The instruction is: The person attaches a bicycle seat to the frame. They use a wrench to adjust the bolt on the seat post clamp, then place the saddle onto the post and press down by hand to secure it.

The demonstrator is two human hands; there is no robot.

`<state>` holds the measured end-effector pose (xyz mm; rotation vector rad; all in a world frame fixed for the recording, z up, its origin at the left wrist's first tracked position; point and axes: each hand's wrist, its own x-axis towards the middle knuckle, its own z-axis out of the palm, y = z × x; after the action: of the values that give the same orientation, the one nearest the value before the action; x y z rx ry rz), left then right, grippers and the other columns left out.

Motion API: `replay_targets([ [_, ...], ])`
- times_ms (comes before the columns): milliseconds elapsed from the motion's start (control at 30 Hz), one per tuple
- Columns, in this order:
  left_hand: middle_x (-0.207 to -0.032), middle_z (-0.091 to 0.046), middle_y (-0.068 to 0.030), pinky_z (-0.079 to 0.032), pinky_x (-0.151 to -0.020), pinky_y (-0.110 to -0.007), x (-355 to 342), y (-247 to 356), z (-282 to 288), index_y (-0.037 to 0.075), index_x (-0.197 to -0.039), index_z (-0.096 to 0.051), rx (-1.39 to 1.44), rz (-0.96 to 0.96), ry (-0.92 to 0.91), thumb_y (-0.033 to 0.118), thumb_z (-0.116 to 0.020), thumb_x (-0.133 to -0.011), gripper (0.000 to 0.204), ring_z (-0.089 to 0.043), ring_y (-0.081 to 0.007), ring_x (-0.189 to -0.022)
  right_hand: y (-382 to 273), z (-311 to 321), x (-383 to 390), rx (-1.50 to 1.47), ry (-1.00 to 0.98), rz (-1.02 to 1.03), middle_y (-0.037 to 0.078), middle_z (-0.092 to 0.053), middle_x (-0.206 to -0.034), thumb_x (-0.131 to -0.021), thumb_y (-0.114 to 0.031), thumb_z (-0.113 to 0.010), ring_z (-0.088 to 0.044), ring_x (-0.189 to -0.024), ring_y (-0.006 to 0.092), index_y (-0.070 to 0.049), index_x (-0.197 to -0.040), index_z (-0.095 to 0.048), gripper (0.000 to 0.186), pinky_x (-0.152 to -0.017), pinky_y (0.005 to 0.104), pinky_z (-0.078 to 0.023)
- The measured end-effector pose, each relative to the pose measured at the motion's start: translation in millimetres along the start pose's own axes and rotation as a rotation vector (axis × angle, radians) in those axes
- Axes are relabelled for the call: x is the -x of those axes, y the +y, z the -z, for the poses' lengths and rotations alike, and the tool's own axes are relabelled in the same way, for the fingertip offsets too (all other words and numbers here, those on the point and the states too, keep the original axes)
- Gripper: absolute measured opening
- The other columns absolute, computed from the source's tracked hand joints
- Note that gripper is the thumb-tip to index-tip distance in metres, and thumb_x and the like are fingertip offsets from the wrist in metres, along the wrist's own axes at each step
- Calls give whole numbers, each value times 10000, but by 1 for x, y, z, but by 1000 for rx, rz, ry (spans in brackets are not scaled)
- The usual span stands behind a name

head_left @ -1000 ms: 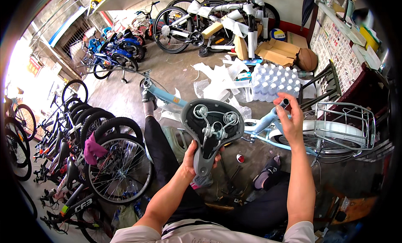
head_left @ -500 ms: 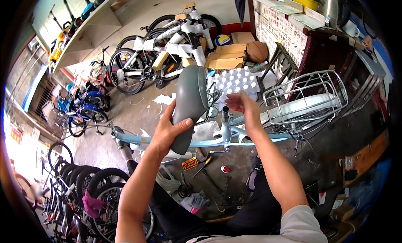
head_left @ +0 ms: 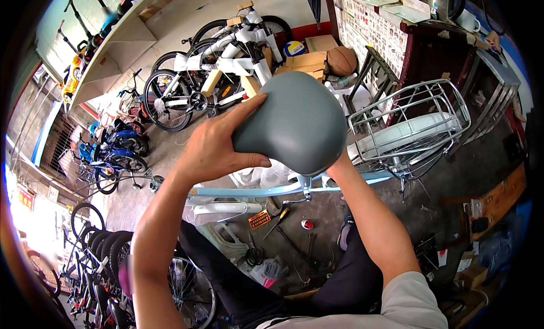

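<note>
A grey bicycle saddle (head_left: 297,122) is in front of me, its wide top facing up and its nose pointing left. My left hand (head_left: 212,142) grips it at the nose, thumb along the near side and fingers along the far side. Only the wrist part of my right hand (head_left: 339,166) shows below the saddle's right edge; its fingers are hidden underneath. Beneath lies a light blue bicycle frame (head_left: 249,192), with its seat tube top covered by the saddle. A silver rear rack (head_left: 413,111) and a white mudguard (head_left: 405,137) are at the frame's right end.
On the floor near my legs lie a screwdriver (head_left: 275,222), an orange card (head_left: 259,219) and a small red-and-white item (head_left: 307,224). Wrapped bicycles (head_left: 226,62) stand at the back beside a basketball (head_left: 341,61). Several tyres and wheels (head_left: 113,244) crowd the lower left.
The saddle has turned from upright on its side to top-up and moved right over the seat tube. My right hand has passed beneath it.
</note>
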<state>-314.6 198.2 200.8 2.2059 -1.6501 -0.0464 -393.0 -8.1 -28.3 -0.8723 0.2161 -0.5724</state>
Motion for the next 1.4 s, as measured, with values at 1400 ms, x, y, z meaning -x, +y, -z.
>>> replay_targets([
  [1400, -1430, -511, -264, -338, -1140, -552, 11, 17, -32, -44, -1471, -411, -475, -294, 170, 604, -551, -933, 853, -482, -465, -1321, -7, -13, 9, 582, -414, 564, 88, -528, -1449, -920, -153, -722, -544, -1286, 188, -40, -1494, -409, 664, -1080, 360, -469],
])
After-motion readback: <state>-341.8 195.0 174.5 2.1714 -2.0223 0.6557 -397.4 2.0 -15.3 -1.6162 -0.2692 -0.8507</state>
